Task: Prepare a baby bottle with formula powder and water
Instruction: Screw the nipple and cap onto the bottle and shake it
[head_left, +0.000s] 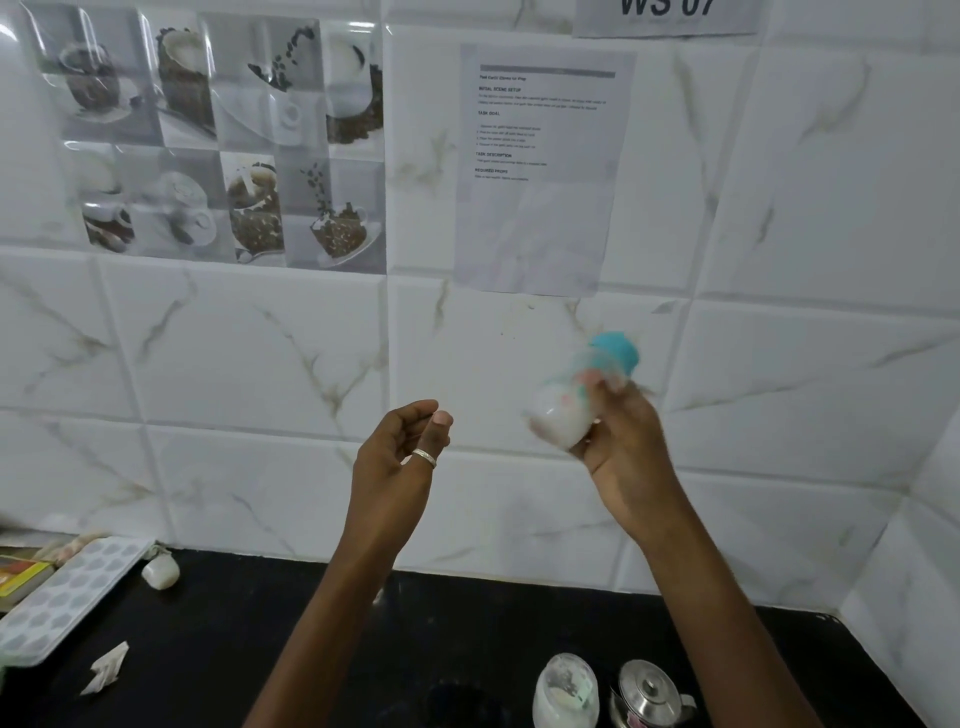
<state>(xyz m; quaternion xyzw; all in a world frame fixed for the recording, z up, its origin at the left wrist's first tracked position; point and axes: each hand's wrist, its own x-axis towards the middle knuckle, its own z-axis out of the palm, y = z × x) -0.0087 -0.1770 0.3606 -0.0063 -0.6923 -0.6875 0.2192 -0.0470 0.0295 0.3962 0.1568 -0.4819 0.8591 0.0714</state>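
Note:
My right hand (621, 447) grips a baby bottle (576, 402) raised in front of the tiled wall. The bottle is blurred, tilted with its teal cap up and to the right, and milky white liquid fills its lower part. To the left of the bottle, apart from it, my left hand (397, 457) hangs in the air with loosely curled fingers, holding nothing, a ring on one finger. On the black counter (234, 649) below stands a clear jar of white powder (566, 693) beside a steel kettle (649, 693).
A white patterned tray (67, 592) lies at the counter's left edge with a yellow pack (21, 577) beside it. A small white cap (161, 571) sits near the wall. A torn paper scrap (106, 667) lies in front. The tiled wall turns a corner at the right.

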